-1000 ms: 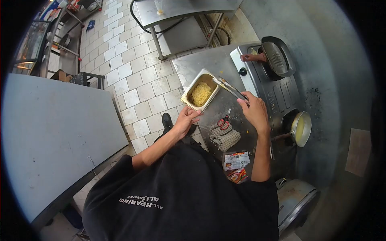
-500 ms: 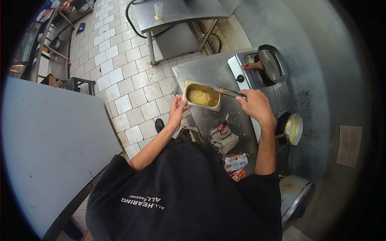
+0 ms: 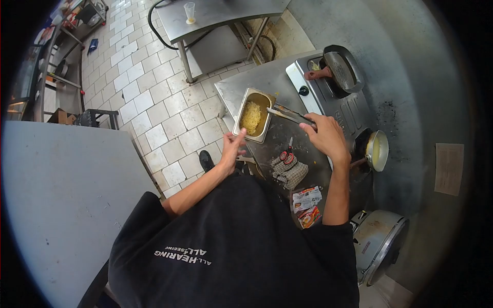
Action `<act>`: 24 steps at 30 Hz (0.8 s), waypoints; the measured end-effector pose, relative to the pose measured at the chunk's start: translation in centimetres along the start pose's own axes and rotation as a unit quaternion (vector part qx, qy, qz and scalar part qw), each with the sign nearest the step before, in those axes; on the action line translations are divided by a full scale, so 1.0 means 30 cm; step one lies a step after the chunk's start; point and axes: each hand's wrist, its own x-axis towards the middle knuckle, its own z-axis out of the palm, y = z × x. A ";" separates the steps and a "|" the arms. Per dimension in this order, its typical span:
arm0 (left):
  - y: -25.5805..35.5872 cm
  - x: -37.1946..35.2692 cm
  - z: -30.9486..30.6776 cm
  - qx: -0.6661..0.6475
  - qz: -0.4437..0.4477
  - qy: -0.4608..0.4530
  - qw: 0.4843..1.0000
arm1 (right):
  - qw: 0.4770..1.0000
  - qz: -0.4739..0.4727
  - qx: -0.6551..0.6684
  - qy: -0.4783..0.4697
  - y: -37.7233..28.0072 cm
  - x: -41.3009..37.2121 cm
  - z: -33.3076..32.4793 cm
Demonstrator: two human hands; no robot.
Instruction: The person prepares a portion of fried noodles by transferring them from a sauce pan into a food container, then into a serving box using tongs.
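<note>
A deep rectangular metal food pan (image 3: pixel 241 109) sits at the counter's left edge with a clump of yellow food (image 3: pixel 251 117), which looks like noodles, inside it. My left hand (image 3: pixel 232 150) is at the pan's near corner, its thumb over the rim and its other fingers partly hidden below. My right hand (image 3: pixel 328 137) is wrapped around metal tongs (image 3: pixel 291 115). Their tips are at the pan's right rim, apart from the yellow food. Nearer to me, red-handled scissors (image 3: pixel 287 155) lie on a folded checkered cloth (image 3: pixel 292 174).
A gas stove (image 3: pixel 304 77) holds a square grill pan (image 3: pixel 343 69). A small saucepan (image 3: pixel 379 150) with yellowish contents stands to the right. Torn food packets (image 3: pixel 307 200) lie near my body. A large lidded pot (image 3: pixel 377 244) is at lower right. Another steel table (image 3: pixel 221 15) stands beyond.
The food pan has turned, so its long side now points away from me. My left hand has shifted to its near corner. The tongs still hover by its right side.
</note>
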 end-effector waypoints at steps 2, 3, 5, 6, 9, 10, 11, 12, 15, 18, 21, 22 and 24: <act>-0.006 -0.024 0.039 0.032 -0.016 -0.077 0.996 | 1.000 -0.007 -0.001 -0.005 -0.016 0.007 0.016; -0.010 -0.032 0.058 0.065 -0.034 -0.152 0.986 | 1.000 -0.020 0.001 -0.004 -0.023 0.016 0.034; -0.047 0.016 0.094 0.030 0.006 -0.148 0.989 | 0.999 -0.032 0.006 -0.007 -0.039 0.034 0.080; -0.070 0.043 0.101 -0.007 0.048 -0.146 0.988 | 0.999 -0.038 0.001 -0.007 -0.048 0.050 0.105; -0.084 0.075 0.101 -0.020 0.099 -0.105 0.989 | 0.998 -0.045 -0.035 0.006 -0.029 0.112 0.190; -0.075 0.070 0.091 -0.024 0.102 -0.093 0.990 | 0.998 -0.039 -0.046 0.009 -0.029 0.128 0.205; -0.064 0.065 0.078 -0.022 0.104 -0.094 0.990 | 0.998 -0.035 -0.056 0.013 -0.032 0.140 0.214; -0.049 0.059 0.067 -0.026 0.118 -0.093 0.988 | 0.998 -0.037 -0.055 0.017 -0.043 0.150 0.208; -0.019 0.041 0.052 -0.035 0.157 -0.085 0.983 | 0.995 -0.044 -0.089 -0.008 -0.071 0.172 0.202; -0.002 0.048 0.033 -0.033 0.150 -0.081 0.985 | 0.993 -0.060 -0.099 0.037 -0.085 0.215 0.267; 0.000 0.063 0.018 0.002 0.110 -0.150 0.982 | 0.981 -0.126 -0.135 -0.054 -0.144 0.256 0.387; 0.007 0.057 0.021 0.001 0.111 -0.161 0.981 | 0.979 -0.136 -0.125 -0.090 -0.159 0.268 0.375; 0.016 0.049 0.021 -0.036 0.102 -0.165 0.980 | 0.976 -0.135 -0.092 -0.146 -0.152 0.310 0.343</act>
